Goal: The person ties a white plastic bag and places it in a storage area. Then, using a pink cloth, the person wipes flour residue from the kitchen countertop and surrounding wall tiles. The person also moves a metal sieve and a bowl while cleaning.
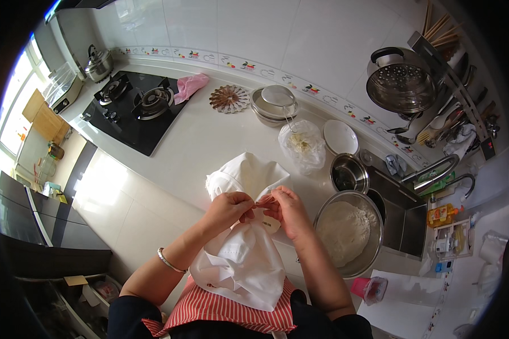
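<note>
A large white cloth sack (pixel 241 256) lies at the counter's front edge, its loose upper part hanging over a red-and-white striped apron (pixel 182 305). My left hand (pixel 233 207) and my right hand (pixel 285 207) meet at the sack's gathered neck, where fingertips of both pinch a thin string or tie. The exact form of the tie is too small to tell. Beyond the hands, the sack's fuller part (pixel 248 171) rests on the counter. By my right forearm stands a big steel bowl (pixel 379 243) holding white flour (pixel 343 233).
Past the sack are a steel pot (pixel 350 173), a white plate (pixel 340 136), a plastic bag (pixel 303 146), stacked bowls with a sieve (pixel 278 96) and a folding steamer rack (pixel 229 99). A gas hob (pixel 131 110) is left; a sink (pixel 401 216) lies right.
</note>
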{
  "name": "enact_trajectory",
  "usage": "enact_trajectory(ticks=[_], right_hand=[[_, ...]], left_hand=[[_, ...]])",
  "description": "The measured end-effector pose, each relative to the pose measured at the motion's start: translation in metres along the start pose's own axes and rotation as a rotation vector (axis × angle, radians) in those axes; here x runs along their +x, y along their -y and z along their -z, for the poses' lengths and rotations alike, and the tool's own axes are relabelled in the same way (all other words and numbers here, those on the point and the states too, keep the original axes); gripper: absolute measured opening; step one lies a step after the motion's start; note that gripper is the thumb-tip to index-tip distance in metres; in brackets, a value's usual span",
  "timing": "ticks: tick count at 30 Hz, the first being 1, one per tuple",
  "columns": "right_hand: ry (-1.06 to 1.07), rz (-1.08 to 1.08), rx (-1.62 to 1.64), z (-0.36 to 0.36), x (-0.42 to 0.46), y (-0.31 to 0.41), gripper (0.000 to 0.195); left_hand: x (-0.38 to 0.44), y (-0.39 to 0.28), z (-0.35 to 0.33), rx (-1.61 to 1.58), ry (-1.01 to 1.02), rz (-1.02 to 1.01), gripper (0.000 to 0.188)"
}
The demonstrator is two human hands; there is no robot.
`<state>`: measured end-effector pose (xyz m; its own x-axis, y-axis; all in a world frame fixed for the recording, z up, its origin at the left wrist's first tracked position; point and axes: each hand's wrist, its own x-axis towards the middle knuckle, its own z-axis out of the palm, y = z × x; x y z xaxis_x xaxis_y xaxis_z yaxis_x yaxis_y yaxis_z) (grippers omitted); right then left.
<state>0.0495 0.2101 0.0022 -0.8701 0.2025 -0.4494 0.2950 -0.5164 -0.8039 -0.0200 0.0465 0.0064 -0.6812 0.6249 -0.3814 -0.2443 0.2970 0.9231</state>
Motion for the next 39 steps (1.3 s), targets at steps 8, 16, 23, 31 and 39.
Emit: enact_trajectory(ticks=[8,16,23,31,39], right_hand=[[0.085,-0.014,0.063,0.008,-0.009,-0.007,0.016],[0.376,-0.293,-0.146,0.059,-0.068,0.019,0.017],[-0.289,0.379,-1.470,0.061,-0.048,0.018,0.017],[0.354,0.130,-0.724,-0.018,0.014,0.018,0.016],[0.478,-0.049,-0.561,-0.013,0.024,0.018,0.016]], left_hand=[[0.002,-0.004,0.008,0.008,0.043,0.028,0.021],[-0.004,-0.002,0.020,-0.068,0.081,0.007,0.013],[-0.008,-0.019,0.023,0.042,0.125,-0.021,0.014],[-0.014,-0.027,0.030,0.407,0.117,-0.268,0.015],[-0.017,-0.017,0.025,0.795,-0.047,-0.814,0.015]])
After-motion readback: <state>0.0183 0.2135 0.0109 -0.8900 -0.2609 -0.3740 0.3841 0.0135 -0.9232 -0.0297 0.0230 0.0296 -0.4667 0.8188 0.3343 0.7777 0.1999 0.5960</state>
